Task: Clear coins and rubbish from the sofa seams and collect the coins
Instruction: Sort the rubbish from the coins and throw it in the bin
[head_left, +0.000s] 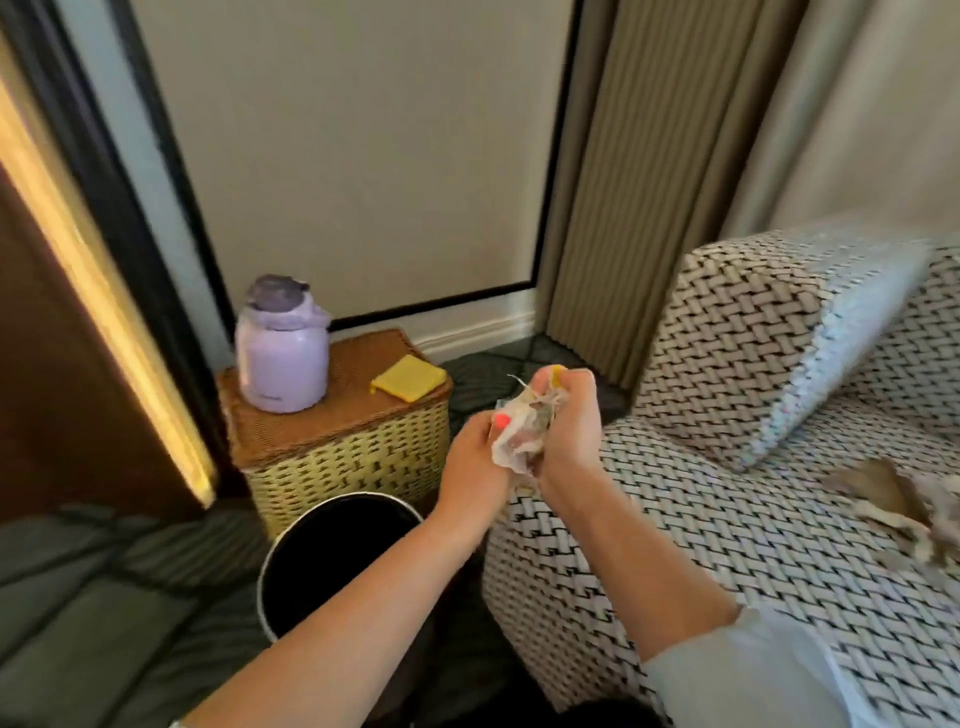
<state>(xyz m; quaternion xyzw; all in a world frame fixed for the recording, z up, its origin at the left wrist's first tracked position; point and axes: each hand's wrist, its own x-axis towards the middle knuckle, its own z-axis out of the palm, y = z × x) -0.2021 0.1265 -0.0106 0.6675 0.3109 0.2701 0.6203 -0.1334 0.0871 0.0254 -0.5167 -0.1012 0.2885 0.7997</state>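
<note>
Crumpled pale rubbish wad (519, 439) with red and yellow bits is bunched between my left hand (475, 460) and right hand (569, 428), fingers (574, 387) of both clenched round it, over the left edge of the black-and-white woven sofa (727, 551), round black bin (275, 571) just near-left.

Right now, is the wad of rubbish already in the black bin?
No, the left hand and right hand grip the wad in the air by the sofa, outside the bin.

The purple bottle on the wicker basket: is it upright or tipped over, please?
Upright: the purple bottle stands on its base on the wicker basket, cap uppermost.
</note>
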